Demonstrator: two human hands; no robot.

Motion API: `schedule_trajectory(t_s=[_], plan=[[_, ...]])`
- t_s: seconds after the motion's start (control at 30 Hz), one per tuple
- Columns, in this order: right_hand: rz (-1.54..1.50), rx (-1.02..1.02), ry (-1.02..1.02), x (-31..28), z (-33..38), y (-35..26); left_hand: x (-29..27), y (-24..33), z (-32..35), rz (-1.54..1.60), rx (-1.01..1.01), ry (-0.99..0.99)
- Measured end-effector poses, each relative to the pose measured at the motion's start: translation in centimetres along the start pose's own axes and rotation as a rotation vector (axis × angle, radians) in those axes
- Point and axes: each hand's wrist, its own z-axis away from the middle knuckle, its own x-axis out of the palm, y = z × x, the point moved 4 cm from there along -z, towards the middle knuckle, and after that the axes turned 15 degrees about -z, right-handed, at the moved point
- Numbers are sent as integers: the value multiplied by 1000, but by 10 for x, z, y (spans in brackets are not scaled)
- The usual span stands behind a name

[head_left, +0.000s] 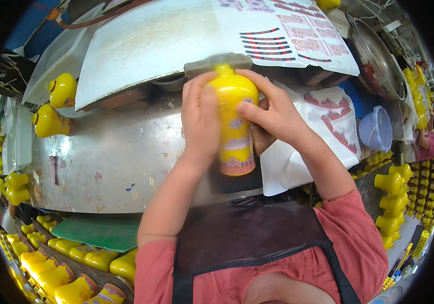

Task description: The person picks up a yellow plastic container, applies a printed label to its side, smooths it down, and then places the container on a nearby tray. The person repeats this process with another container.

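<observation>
Over the metal worktable [120, 152] a yellow vase [237, 144] stands with its narrow neck pointing away from me and its patterned foot toward me. Purple and pink decoration covers parts of its body and the rim of its foot. My left hand [200, 114] lies along the vase's left side, fingers bent and a little blurred. On the right side my right hand [270, 104] curves its fingers round the shoulder, with the thumb pressed on the front over the decoration. Behind the neck is a grey cloth-like thing [196, 67].
White decal sheets [323, 35] lie at the far right, another sheet [290, 167] beside my right arm. Two yellow vases [62, 91] lie at left. A pale blue bucket [375, 129] and a metal basin [376, 55] stand at right. Yellow vases [98, 258] fill boards at lower left.
</observation>
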Motion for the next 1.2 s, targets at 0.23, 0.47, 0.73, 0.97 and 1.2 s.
schedule_trajectory(t_s=[0.23, 0.47, 0.73, 0.97, 1.2], plan=[[355, -426, -19, -1, 1, -35, -3, 0, 15, 91, 53, 5], [685, -491, -135, 3, -6, -40, -5, 1, 20, -319, 257, -5], [448, -321, -81, -1, -19, -54, -4, 1, 20, -322, 276, -5], [179, -316, -165, -1, -30, -88, -5, 2, 19, -231, 240, -32], [930, -917, -74, 13, -15, -90, -12, 11, 15, 426, -75, -119]])
